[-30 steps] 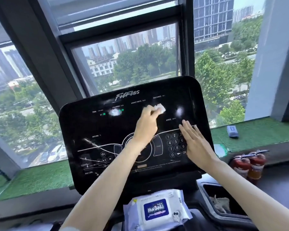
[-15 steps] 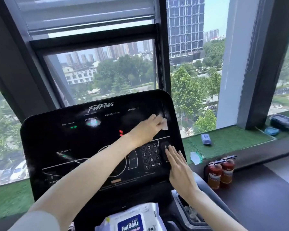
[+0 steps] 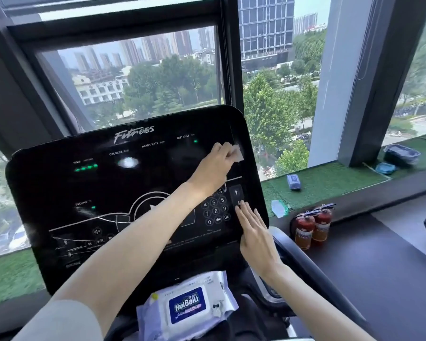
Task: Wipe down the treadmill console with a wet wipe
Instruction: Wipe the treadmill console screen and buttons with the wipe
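Observation:
The black treadmill console (image 3: 59, 193) fills the middle of the view, tilted back towards the window. My left hand (image 3: 212, 168) reaches across it and holds a small white wet wipe (image 3: 238, 153) against the upper right part of the panel, near the right edge. My right hand (image 3: 253, 232) lies flat with straight fingers on the lower right of the console, fingertips on the arrow buttons beside the number keypad (image 3: 215, 207).
A pack of wet wipes (image 3: 190, 306) lies on the ledge below the console. Two red fire extinguishers (image 3: 312, 225) stand on the floor to the right. A blue block (image 3: 293, 182) and a dark container (image 3: 401, 153) sit on the green turf sill.
My left hand has slid the wipe to the right across the top of the console, to its right edge. My right hand has shifted towards the console's lower right corner.

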Available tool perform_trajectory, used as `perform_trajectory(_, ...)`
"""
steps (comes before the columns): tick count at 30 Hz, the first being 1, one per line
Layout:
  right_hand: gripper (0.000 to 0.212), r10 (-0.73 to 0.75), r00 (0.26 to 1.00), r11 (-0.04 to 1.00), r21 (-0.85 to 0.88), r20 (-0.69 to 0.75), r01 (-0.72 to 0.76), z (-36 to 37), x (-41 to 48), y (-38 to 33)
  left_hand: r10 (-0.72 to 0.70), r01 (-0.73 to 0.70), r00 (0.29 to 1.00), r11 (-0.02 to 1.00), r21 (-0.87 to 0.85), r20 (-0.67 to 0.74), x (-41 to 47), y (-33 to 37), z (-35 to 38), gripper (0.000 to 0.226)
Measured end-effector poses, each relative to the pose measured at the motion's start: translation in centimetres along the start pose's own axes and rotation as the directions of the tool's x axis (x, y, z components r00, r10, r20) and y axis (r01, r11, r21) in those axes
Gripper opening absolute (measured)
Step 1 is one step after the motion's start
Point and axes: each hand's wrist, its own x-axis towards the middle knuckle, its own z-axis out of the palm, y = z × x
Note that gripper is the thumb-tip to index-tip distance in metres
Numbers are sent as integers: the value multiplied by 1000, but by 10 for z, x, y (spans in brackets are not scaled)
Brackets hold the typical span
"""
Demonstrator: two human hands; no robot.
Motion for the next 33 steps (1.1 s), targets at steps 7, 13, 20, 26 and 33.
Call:
perform_trajectory(7,74,7,1000,1000,-16,-5,-7,2,-5,-9,99,-99,993,995,-10,64,-29,18,17,57)
perform_trajectory(13,73,56,998,996,-71,3,-56,6,-23,-13,335,-342,919,940,-2,206,-62,17,19,52)
perform_trajectory(20,73,94,994,989,-117,52,-87,13,-41,-14,-118,104,989,982,-158,-85,-65,-2,20,53)
perform_trajectory(26,68,84,992,989,-126,92,-72,15,-46,-16,286,-285,947,958,-31,148,-87,6,20,54)
perform_trajectory(33,70,64,990,985,-164,128,-43,12,-48,-12,-119,108,990,984,-144,-70,-78,3,25,45)
